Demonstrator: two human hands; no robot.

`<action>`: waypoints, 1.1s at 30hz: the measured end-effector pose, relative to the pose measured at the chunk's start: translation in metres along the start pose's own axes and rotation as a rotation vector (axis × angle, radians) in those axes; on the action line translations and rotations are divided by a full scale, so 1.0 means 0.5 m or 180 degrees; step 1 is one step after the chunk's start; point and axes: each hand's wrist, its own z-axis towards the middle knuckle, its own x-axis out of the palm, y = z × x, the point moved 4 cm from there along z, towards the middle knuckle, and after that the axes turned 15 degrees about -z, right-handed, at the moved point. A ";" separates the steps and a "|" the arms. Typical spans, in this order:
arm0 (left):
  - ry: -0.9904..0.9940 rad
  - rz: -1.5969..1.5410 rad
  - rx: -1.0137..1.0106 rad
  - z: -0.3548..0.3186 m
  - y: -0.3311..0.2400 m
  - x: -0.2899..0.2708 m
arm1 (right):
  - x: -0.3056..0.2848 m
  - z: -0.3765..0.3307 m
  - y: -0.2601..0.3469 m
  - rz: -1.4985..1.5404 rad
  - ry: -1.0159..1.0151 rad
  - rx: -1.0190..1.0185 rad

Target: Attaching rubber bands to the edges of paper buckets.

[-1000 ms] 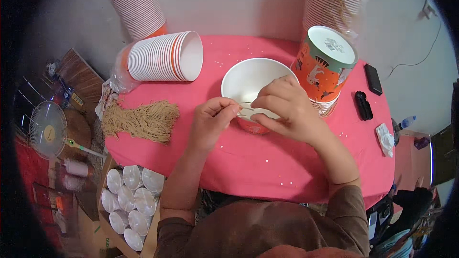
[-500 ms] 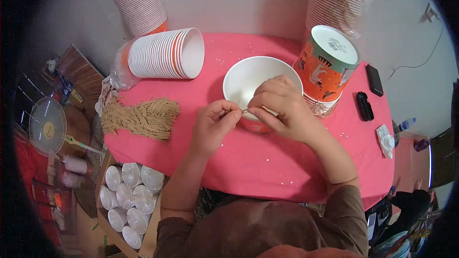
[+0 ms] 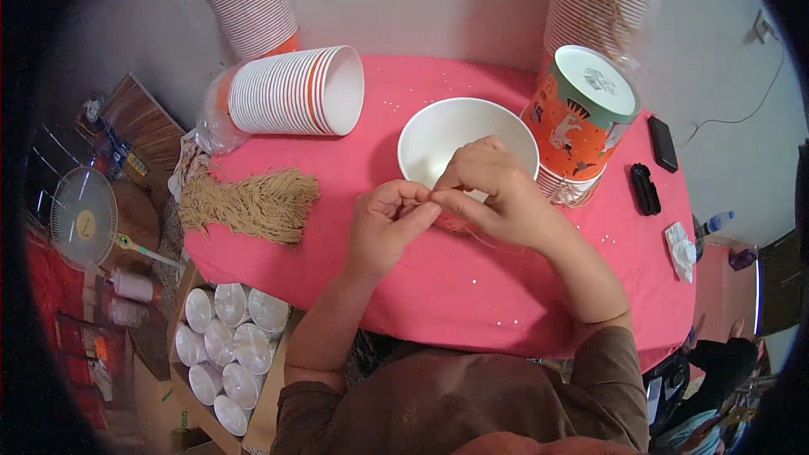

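Observation:
A white-lined paper bucket (image 3: 421,131) stands upright in the middle of the table. In front of its near rim, my left hand (image 3: 386,226) and my right hand (image 3: 495,194) meet fingertip to fingertip. Both are closed in a pinch on a thin string (image 3: 497,247), and a loose length of it hangs below my right hand. Where the string runs between the fingertips is mostly hidden. My right hand covers part of the bucket's opening and its front wall. To the left lies a flattened bundle of tan strings (image 3: 253,205).
Nested paper buckets (image 3: 282,93) lie on their side at the back left. An upturned orange and green bucket stack (image 3: 581,122) stands right. A black case (image 3: 645,190) and crumpled tissue (image 3: 681,251) lie at the right edge. A cardboard box (image 3: 274,388) holds several clear cups.
My fingertips have drawn together, hiding the bit of string that showed between them. A loose string end now shows below my right hand. The view has shifted slightly.

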 end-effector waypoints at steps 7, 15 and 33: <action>-0.0072 0.0592 0.0694 -0.005 -0.023 0.021 | 0.014 0.003 -0.017 0.0513 0.0591 0.0345; -0.0198 -0.0041 0.0464 -0.007 -0.028 0.026 | 0.008 0.011 -0.009 0.0624 0.0980 0.0735; 0.0282 -0.2261 -0.1078 0.001 -0.008 0.013 | 0.012 -0.014 0.013 0.0324 -0.0424 0.0011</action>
